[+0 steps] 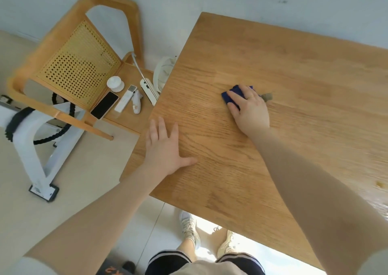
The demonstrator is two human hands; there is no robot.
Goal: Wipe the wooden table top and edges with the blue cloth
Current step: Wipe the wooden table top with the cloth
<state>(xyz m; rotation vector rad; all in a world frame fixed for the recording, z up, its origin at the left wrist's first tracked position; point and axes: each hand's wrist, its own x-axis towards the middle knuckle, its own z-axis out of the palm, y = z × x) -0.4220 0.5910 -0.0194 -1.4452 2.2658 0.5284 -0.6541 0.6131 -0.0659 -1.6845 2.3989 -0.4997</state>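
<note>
Wooden table (294,85): right hand (248,109) presses blue cloth (233,95).

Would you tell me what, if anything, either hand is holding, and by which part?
The right hand presses flat on top of the blue cloth on the table; the left hand holds nothing.

The right hand (248,109) lies flat on the cloth (232,95) near the middle of the table (294,69); the left hand (165,148) rests at the table's left edge. Left of the table stands a chair (63,50) whose seat bears a phone (104,108), a remote (126,101) and a power strip (149,91). A small object, perhaps debris (267,97), lies just right of the cloth.
</note>
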